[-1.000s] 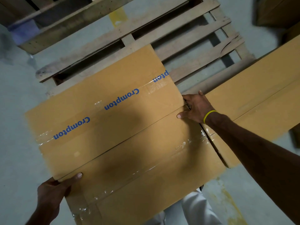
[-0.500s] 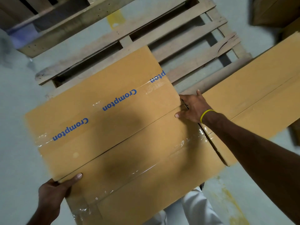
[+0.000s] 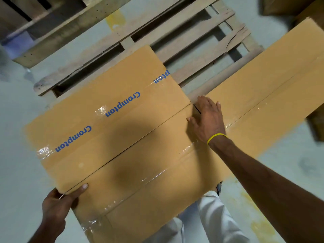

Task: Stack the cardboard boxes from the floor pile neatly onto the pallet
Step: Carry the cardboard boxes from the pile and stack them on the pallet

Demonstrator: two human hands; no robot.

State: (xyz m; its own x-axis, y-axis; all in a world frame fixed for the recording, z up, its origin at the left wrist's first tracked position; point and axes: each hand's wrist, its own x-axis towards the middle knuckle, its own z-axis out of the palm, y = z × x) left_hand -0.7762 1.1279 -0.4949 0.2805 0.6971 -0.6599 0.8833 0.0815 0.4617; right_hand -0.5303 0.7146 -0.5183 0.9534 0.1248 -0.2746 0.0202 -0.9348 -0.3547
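Observation:
A large brown cardboard box (image 3: 122,146), sealed with clear tape printed "Crompton", fills the middle of the view, its far end over the near slats of the wooden pallet (image 3: 192,37). My left hand (image 3: 57,206) grips the box's near left edge, thumb on top and fingers hidden underneath. With fingers spread and fairly straight, my right hand (image 3: 207,120) lies flat at the box's right edge, thumb on the top face. A second cardboard box (image 3: 273,88) lies just to the right, against that edge.
Another wooden pallet (image 3: 52,32) sits at the upper left on the grey concrete floor (image 3: 15,172). More cardboard (image 3: 280,6) shows at the top right corner. My white trouser legs (image 3: 219,218) are below the box.
My right hand's fingers have straightened from a curl over the box's right edge to lying flat. The left hand keeps its grip. The box has barely shifted.

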